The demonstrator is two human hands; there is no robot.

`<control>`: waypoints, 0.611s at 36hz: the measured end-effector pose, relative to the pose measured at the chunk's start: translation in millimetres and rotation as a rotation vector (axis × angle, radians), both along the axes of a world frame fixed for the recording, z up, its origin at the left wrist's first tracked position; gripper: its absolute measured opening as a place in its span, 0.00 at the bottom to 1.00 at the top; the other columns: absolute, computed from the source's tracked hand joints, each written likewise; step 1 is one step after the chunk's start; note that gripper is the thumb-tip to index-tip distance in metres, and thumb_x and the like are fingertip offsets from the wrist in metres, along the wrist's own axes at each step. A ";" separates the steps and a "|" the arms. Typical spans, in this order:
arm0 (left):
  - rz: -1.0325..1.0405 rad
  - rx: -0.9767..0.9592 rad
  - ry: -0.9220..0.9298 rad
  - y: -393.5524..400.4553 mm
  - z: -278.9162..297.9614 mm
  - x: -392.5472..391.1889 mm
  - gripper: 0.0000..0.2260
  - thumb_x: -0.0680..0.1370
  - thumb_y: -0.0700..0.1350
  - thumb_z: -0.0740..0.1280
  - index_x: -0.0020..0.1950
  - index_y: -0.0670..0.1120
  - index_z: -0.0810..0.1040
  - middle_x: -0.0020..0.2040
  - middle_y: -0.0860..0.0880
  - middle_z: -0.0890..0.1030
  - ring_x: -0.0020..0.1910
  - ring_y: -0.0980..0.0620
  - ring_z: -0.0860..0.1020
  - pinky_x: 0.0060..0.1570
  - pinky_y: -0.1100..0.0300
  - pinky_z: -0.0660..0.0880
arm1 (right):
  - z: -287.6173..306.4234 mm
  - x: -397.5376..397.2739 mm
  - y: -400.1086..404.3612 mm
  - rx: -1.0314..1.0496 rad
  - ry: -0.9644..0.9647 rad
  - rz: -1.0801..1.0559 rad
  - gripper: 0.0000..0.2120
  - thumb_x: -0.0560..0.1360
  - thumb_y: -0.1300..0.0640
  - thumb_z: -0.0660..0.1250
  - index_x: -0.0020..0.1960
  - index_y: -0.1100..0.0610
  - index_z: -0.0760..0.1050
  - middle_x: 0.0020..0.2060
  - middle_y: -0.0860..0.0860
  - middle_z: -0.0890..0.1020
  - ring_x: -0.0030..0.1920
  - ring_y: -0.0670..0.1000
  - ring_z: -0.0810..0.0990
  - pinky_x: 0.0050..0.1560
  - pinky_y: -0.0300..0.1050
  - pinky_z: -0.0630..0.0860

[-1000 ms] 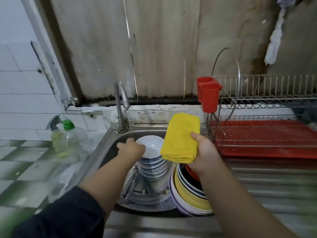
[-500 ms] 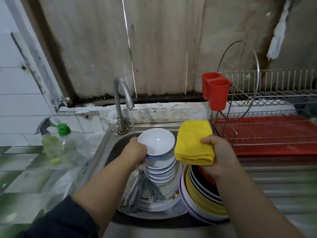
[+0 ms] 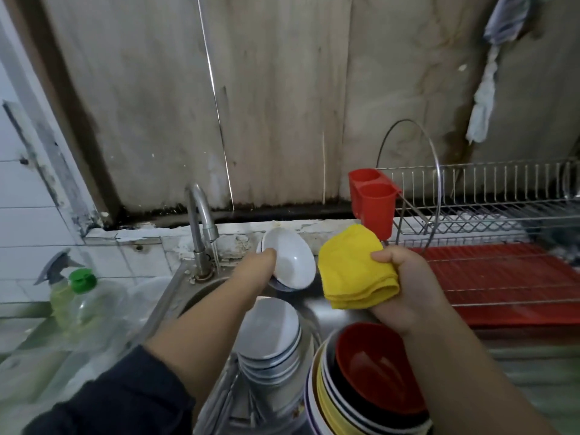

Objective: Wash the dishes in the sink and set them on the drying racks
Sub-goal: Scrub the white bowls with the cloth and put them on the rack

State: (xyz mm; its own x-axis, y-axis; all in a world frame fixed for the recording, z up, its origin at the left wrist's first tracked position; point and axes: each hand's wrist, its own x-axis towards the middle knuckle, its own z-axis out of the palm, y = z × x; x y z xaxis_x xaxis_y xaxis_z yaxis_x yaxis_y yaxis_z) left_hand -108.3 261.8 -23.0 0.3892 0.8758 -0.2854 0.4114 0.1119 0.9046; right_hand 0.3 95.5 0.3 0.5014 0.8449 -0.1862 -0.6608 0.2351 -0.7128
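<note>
My left hand point(image 3: 259, 268) grips a white bowl point(image 3: 292, 262) by its rim and holds it tilted above the sink, just right of the tap point(image 3: 201, 221). My right hand point(image 3: 405, 277) holds a folded yellow cloth point(image 3: 354, 268) beside the bowl, a small gap between them. Below, a stack of white bowls point(image 3: 270, 337) stands in the steel sink point(image 3: 317, 312). Beside it lean several plates and bowls with a red bowl point(image 3: 373, 368) on top. The wire drying rack point(image 3: 489, 221) with a red tray point(image 3: 502, 277) stands at the right.
A red cutlery cup point(image 3: 373, 202) hangs on the rack's left end. A green-capped soap bottle point(image 3: 88, 296) and a spray bottle point(image 3: 58, 277) stand on the tiled counter at the left. A thin stream runs from the tap. Rags hang on the wall at the upper right.
My left hand has lifted the top white bowl off the stack and tilted it up beside the tap. The right hand with the cloth stayed close beside it.
</note>
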 end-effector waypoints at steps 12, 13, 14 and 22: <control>-0.286 0.248 -0.160 -19.2 10.4 23.0 0.12 0.79 0.58 0.60 0.55 0.52 0.75 0.49 0.55 0.78 0.48 0.57 0.75 0.45 0.66 0.70 | -19.8 -23.2 77.0 -0.444 -0.882 0.169 0.20 0.73 0.62 0.58 0.65 0.54 0.68 0.50 0.58 0.79 0.51 0.58 0.79 0.46 0.49 0.78; -0.298 0.223 -0.187 -18.4 11.9 22.4 0.12 0.79 0.59 0.61 0.53 0.52 0.75 0.48 0.53 0.78 0.47 0.58 0.76 0.47 0.64 0.71 | -16.8 -21.1 77.9 -0.436 -0.963 0.177 0.20 0.74 0.63 0.58 0.65 0.53 0.69 0.50 0.58 0.79 0.51 0.57 0.79 0.43 0.46 0.76; -0.309 0.203 -0.227 -16.0 12.5 21.8 0.13 0.78 0.59 0.61 0.51 0.51 0.76 0.50 0.48 0.79 0.47 0.56 0.76 0.49 0.60 0.72 | -13.9 -17.8 76.9 -0.419 -1.056 0.216 0.19 0.74 0.64 0.58 0.63 0.55 0.70 0.49 0.57 0.79 0.50 0.57 0.78 0.41 0.43 0.74; -0.278 0.171 -0.237 -14.8 17.9 26.3 0.28 0.70 0.69 0.60 0.61 0.53 0.75 0.59 0.50 0.79 0.57 0.50 0.78 0.60 0.53 0.72 | -8.8 10.8 86.7 -0.662 -1.896 0.068 0.14 0.75 0.55 0.62 0.59 0.57 0.71 0.56 0.55 0.77 0.58 0.57 0.76 0.55 0.47 0.73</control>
State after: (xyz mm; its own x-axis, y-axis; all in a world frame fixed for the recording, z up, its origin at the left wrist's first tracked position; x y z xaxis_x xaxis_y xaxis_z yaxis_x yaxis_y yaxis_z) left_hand -81.9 247.0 -5.1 0.6552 0.7552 -0.0184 0.1827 -0.1347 0.9739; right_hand 11.2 182.2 -8.5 0.3752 0.9032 0.2084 0.8954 -0.2951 -0.3334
